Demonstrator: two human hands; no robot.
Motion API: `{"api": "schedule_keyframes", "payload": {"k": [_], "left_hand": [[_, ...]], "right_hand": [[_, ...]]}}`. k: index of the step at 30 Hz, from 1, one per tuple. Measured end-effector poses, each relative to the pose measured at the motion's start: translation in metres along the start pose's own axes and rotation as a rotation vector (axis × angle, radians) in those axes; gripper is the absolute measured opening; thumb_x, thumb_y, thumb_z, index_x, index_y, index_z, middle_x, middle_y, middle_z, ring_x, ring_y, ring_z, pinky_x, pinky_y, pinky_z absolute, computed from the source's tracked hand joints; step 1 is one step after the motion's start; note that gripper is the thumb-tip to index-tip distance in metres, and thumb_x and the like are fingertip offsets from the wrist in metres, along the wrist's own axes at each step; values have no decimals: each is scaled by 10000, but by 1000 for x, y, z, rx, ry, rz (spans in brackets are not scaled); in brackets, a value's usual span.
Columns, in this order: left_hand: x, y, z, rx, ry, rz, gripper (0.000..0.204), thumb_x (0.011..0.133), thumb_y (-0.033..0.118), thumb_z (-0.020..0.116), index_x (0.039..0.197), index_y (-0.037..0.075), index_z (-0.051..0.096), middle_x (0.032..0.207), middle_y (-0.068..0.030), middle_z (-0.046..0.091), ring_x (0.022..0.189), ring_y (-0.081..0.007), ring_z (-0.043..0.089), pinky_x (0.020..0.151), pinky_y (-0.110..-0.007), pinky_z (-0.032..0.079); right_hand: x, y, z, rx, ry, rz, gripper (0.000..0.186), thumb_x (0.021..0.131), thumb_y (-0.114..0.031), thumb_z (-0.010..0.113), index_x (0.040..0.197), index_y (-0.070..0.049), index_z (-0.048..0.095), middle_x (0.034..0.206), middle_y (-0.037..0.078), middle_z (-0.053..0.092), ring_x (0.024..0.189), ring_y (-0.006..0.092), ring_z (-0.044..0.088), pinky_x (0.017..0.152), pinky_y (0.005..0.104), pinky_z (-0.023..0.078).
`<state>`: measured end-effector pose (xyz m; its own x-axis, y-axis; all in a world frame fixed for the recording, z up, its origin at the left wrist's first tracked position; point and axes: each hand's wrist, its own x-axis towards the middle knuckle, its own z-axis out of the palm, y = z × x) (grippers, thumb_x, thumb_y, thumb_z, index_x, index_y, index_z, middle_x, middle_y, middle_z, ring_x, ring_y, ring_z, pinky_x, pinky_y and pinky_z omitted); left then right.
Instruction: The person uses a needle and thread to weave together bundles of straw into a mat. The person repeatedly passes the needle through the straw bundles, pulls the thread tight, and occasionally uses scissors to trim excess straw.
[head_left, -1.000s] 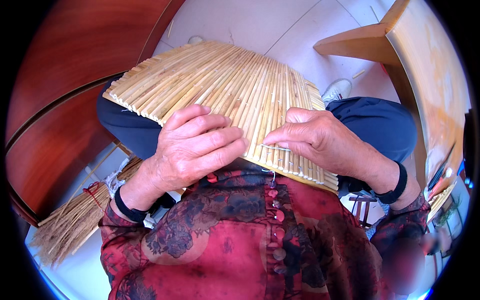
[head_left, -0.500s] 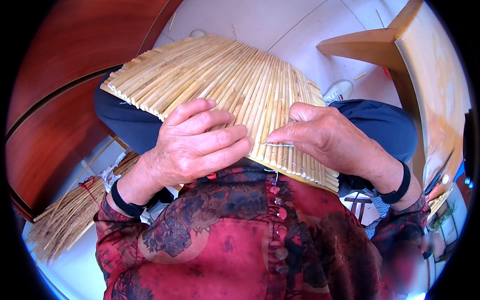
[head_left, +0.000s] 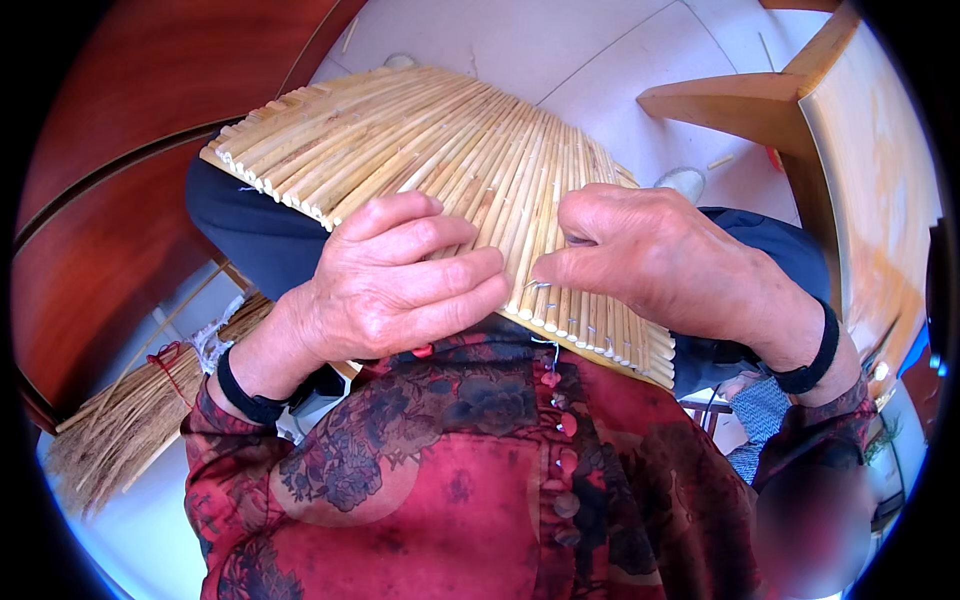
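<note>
A mat of pale dried stalks, laid side by side and stitched with light thread, rests across my lap and fans out away from me. My left hand grips its near left part, fingers bent over the stalks and the thumb out of sight. Close to the near edge, my right hand is closed in a pinch, with its thumb against the stalks. A short bit of white thread shows by that thumb; the rest of it is hidden under the hand. Thread stitches run in rows along the mat.
Red-brown cabinet panels rise on the left. Below them lies a bundle of dry, brushy stalks with a red tie. A wooden leg frame and pale wooden board stand on the right. Stalk bits dot the tiled floor.
My right hand has shifted slightly up and turned over the mat, covering the length of thread that lay stretched beneath it. My left hand has hardly moved.
</note>
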<state>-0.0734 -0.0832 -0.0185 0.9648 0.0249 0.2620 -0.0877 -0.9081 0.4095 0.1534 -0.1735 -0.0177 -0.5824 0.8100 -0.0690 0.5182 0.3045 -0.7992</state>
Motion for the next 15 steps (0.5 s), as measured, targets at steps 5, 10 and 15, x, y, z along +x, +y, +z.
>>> {"api": "schedule_keyframes", "payload": {"k": [5,10,15], "left_hand": [[-2,0,-1,-1,19,11,202,692,152,604,890,121,631,881,-4,637,814,-172,589,751,-317,433],[0,-1,-6,-5,16,-13,205,712,141,596,911,102,628,904,-17,633,825,-184,589,761,-326,436],[-5,-7,-3,-31,32,26,247,711,136,584,953,92,605,906,-16,614,841,-182,581,764,-334,445]], "right_hand": [[6,-1,3,-9,42,-100,80,691,-90,561,764,-59,572,731,89,471,752,256,557,593,357,463],[5,-2,-8,-145,-30,-98,142,693,-77,563,833,-83,579,731,82,481,732,251,563,586,349,466],[4,2,-19,-268,-72,-134,247,690,-55,571,925,-131,587,664,62,468,639,238,566,525,341,458]]}}
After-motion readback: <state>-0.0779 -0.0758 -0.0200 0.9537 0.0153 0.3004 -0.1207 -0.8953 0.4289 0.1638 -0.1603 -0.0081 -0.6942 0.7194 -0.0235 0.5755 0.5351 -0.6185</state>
